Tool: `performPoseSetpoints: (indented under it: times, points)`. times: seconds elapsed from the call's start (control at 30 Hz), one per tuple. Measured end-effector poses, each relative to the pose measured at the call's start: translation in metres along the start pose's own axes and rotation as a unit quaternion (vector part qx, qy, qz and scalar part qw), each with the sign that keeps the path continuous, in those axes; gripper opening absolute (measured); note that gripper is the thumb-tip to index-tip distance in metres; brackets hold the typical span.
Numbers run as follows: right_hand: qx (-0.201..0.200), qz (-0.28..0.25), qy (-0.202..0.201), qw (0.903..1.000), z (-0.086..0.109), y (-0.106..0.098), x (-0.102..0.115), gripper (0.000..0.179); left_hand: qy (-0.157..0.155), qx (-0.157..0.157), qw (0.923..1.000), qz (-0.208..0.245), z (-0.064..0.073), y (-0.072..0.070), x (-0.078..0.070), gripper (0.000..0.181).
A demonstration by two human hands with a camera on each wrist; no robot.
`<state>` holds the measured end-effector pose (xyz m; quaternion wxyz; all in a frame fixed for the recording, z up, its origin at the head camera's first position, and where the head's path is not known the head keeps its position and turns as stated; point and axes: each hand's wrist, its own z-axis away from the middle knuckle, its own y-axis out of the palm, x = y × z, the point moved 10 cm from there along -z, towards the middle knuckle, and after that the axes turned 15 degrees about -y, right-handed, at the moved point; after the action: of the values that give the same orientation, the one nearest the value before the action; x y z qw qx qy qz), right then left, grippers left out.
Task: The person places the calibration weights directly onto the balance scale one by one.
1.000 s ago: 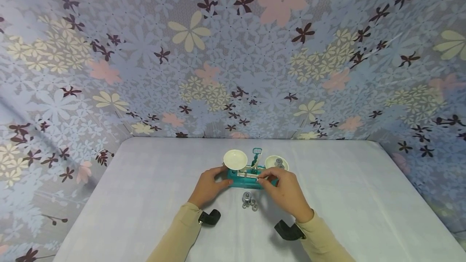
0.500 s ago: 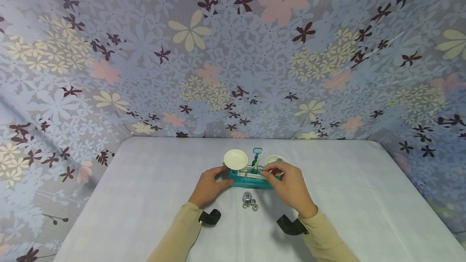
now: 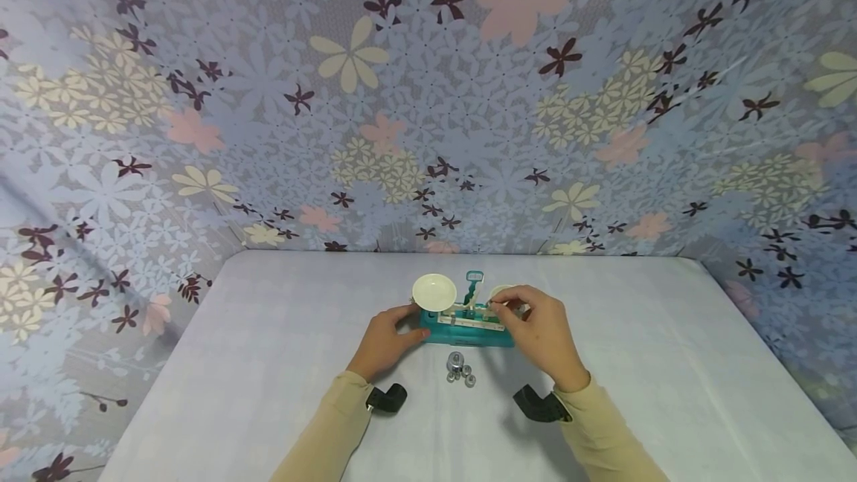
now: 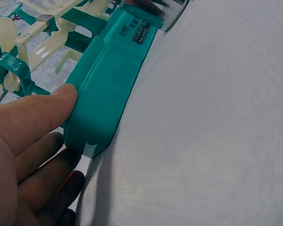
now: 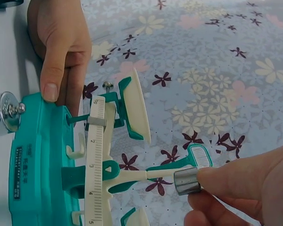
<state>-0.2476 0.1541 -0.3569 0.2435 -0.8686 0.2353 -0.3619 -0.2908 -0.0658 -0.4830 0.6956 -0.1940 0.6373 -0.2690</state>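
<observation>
A teal balance scale with a white ruled beam stands on the table. My left hand grips the left end of its base, thumb on the front and fingers behind, as the left wrist view also shows. Between thumb and fingers my right hand pinches a small metal weight, near the scale's pointer in the right wrist view. The left pan has nothing in it. Most of the right pan is hidden behind my right hand.
Several metal weights, one larger than the others, stand on the white tablecloth in front of the scale. A flowered wall covering rises behind the table. Black wrist mounts are strapped to both sleeves.
My right hand has moved from the front of the beam up and right to the right pan, now covering the weights seen there earlier. The left hand keeps its place.
</observation>
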Motion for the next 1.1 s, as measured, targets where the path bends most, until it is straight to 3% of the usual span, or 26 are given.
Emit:
performPoseSetpoints:
  times: [1.1]
  points:
    - [-0.044, 0.027, -0.010, 0.9986, -0.007, -0.008, -0.026, 0.005, -0.007, 0.002, 1.0000, 0.000, -0.001, 0.001, 0.002, 0.059]
